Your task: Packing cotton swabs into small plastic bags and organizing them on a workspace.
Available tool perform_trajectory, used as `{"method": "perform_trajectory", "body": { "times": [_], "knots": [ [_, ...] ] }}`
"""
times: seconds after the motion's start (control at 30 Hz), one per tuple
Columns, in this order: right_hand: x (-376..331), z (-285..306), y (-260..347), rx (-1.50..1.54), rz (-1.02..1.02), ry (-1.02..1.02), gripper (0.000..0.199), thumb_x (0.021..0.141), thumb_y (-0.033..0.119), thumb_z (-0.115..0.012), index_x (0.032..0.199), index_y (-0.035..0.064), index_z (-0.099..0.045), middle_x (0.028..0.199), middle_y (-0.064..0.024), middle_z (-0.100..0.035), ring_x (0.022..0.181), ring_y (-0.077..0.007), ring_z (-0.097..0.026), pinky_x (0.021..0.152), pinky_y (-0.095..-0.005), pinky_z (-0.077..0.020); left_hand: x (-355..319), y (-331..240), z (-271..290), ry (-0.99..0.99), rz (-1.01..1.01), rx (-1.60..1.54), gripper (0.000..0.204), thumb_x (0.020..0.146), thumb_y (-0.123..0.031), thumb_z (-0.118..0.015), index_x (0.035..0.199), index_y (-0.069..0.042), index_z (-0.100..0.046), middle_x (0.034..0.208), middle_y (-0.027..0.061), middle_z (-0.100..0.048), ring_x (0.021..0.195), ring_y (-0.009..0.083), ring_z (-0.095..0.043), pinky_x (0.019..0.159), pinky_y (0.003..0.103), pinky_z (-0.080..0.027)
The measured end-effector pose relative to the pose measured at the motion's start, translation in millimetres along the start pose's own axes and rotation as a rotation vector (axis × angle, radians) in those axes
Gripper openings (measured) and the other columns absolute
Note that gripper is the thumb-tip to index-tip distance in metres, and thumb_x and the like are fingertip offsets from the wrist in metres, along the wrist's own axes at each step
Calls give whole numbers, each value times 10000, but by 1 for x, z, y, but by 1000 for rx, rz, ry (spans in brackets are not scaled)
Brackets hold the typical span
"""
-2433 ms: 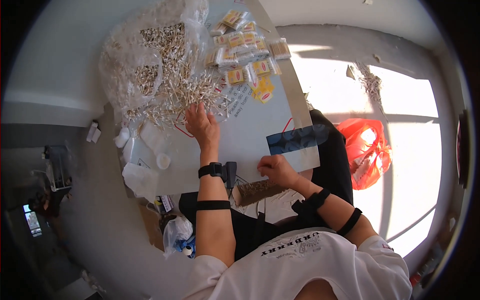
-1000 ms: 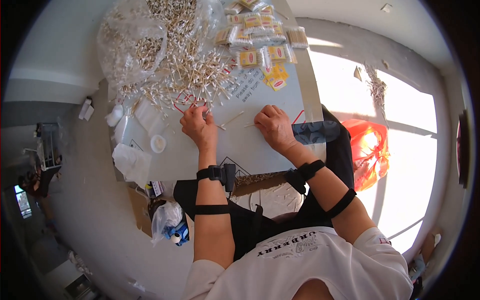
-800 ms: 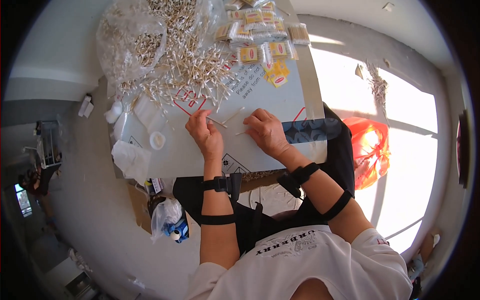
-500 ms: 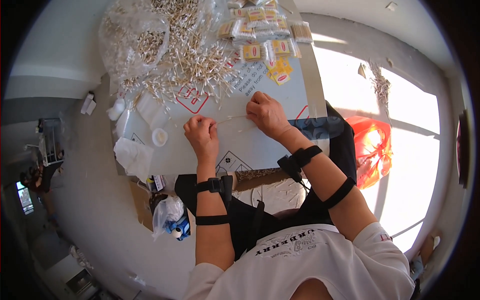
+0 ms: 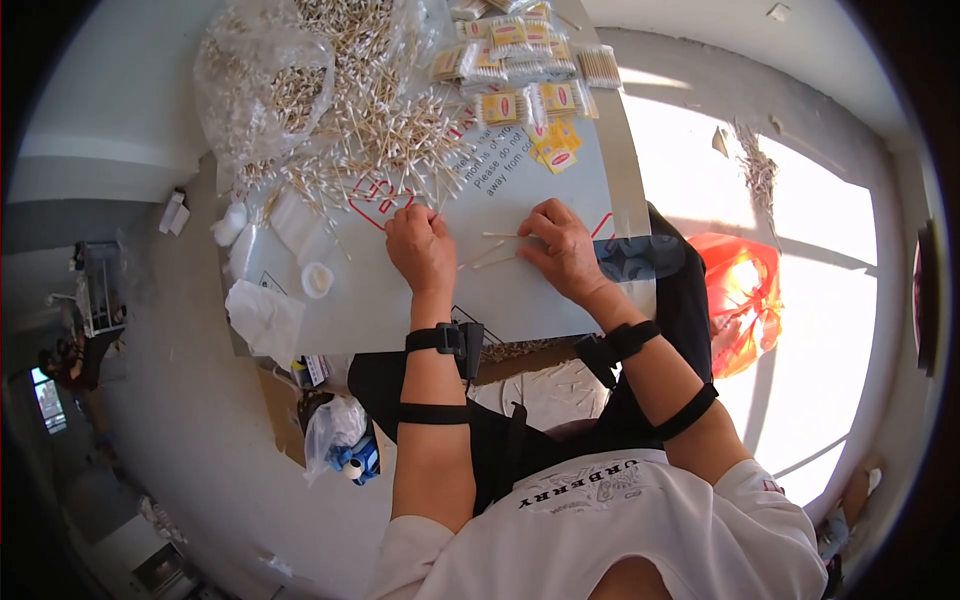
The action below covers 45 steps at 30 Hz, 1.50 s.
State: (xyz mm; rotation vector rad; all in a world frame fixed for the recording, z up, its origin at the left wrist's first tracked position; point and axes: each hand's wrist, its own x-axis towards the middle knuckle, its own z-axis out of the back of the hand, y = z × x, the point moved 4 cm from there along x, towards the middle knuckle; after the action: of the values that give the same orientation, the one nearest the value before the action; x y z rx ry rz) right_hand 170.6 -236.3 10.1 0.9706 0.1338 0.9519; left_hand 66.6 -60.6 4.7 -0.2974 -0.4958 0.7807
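Left hand [image 5: 420, 248] shifts far, fingers curled, any contents hidden. One cotton swab [image 5: 503, 236] points left from the right hand [image 5: 562, 252], the closer one; I can't tell its grip.

Head camera, wide fisheye: left unit of a pair worn side by side on the wearer's head. Facing: steeply down, slightly forward, over the white shirt [image 5: 680, 535] along the lower edge. Picture upright, unmirrored. Range: near; left hand [image 5: 420, 245] and right hand [image 5: 566, 248] around mid-frame, forearms [image 5: 437, 378] below, seen from above and behind. Coverage: tabletop [image 5: 520, 308] across upper centre, cut off by the top edge; grey floor [image 5: 200, 400] at left, sunlit floor [image 5: 825, 330] at right. Straight lines bow toward the rim; corners black.
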Motion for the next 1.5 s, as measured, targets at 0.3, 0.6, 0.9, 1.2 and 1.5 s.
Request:
{"method": "perform_trajectory", "body": {
  "times": [0.3,0.6,0.9,1.2,1.5],
  "knots": [
    [-5,3,-4,53,17,73,279,630,84,-758,864,68,-607,960,-97,-544,939,-312,-552,811,-404,-462,-40,19,42,337,245,-378,86,796,-56,-661,798,-5,-592,696,148,-586,624,302,-575,619,382,-461],
    [-7,0,-6,86,-44,13,385,599,115,-796,941,86,-622,1003,-81,-544,994,-305,-536,840,-414,-434,-66,3,39,522,137,-499,147,781,-92,-692,852,9,-612,783,119,-598,688,261,-583,652,350,-473],
    [-8,-16,9,-123,-14,5,190,642,105,-747,796,149,-644,948,-15,-546,940,-239,-524,799,-372,-388,16,-3,-19,26,101,124,147,753,-126,-716,819,-72,-595,866,88,-601,875,320,-569,764,452,-453],
    [-10,-7,2,-68,20,57,146,656,99,-728,752,135,-624,942,-14,-547,933,-236,-523,792,-372,-383,-9,14,-2,32,20,-363,219,685,15,-696,840,-110,-606,828,62,-560,850,303,-540,727,433,-436],
    [-11,-9,7,-51,39,60,143,692,106,-713,793,127,-615,964,-21,-550,953,-239,-519,826,-371,-381,55,-4,5,324,-566,-9,229,651,22,-721,818,-94,-615,916,49,-566,870,298,-509,763,414,-437]
  ]
}}
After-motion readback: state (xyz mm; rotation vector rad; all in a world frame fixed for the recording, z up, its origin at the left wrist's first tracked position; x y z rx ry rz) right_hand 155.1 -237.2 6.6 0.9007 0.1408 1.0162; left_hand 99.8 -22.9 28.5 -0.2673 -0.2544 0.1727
